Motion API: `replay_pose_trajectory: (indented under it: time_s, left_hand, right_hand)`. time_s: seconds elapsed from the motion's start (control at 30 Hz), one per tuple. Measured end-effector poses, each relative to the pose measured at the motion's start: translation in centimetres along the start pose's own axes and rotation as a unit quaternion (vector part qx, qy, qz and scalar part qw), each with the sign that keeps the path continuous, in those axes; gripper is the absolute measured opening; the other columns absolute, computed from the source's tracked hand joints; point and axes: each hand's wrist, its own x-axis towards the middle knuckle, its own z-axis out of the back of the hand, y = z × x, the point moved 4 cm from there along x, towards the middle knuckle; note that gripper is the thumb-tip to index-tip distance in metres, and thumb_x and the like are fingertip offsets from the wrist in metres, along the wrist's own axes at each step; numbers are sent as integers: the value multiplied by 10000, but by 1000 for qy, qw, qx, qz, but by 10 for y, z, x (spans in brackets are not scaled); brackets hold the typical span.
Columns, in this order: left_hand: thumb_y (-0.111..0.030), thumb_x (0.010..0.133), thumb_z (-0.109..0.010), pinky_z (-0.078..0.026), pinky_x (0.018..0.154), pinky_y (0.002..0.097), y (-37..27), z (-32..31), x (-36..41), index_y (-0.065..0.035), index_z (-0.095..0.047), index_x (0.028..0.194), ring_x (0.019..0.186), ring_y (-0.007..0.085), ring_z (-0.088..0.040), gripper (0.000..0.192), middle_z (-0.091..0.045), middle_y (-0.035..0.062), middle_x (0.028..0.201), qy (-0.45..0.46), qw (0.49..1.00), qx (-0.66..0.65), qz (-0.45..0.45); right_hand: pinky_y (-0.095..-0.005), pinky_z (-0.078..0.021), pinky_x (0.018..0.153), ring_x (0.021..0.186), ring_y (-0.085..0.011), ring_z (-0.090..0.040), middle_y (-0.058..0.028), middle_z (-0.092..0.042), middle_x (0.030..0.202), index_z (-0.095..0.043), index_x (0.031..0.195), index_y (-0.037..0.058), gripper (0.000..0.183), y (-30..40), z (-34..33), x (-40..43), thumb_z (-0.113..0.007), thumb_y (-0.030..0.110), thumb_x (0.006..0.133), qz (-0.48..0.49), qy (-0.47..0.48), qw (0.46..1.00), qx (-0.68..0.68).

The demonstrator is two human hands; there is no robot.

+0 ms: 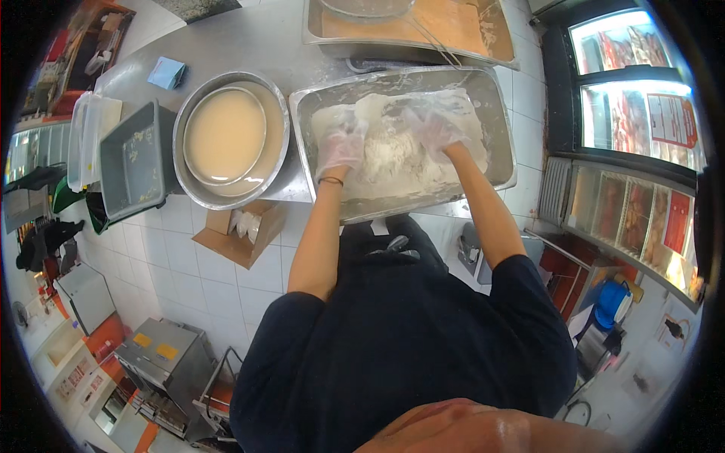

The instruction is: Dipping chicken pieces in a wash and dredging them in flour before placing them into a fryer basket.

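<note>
A deep stainless-steel pan (500, 130) holds a bed of white flour-like powder (391, 184). Both of my hands wear clear disposable gloves and are down in it. My left hand (343, 142) is at the left of a rough mound of powder (388, 152), with its fingers pointing away from me and partly coated. On the mound's right side, my right hand (435, 133) is blurred and dusted white. Powder and blur hide whether either hand grips anything. Left of the pan, a large steel bowl (182, 161) holds cloudy liquid and a smaller round vessel of pale liquid (225, 136).
Behind the pan, a second steel pan (391, 51) holds orange-tan powder, with a wire-mesh strainer (368, 7) across it. A grey plastic tub (133, 164) stands at left near a blue packet (166, 73). Below the table edge is an open cardboard box (256, 240). Lit display fridges (628, 73) stand at right.
</note>
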Motion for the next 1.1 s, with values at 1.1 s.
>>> replay_pose_trajectory:
  time_s: [1.1]
  left_hand:
    - [-318,946,-489,-371,1095,474,17,-21,-19,-55,-551,1324,1290,404,-479,464,-480,285,1393,187,955,231,0]
  right_hand:
    - [-364,-491,846,951,-224,-634,-146,-678,1145,-623,1242,22,601,-15,-5,-38,-642,504,884,-213,-6,972,103]
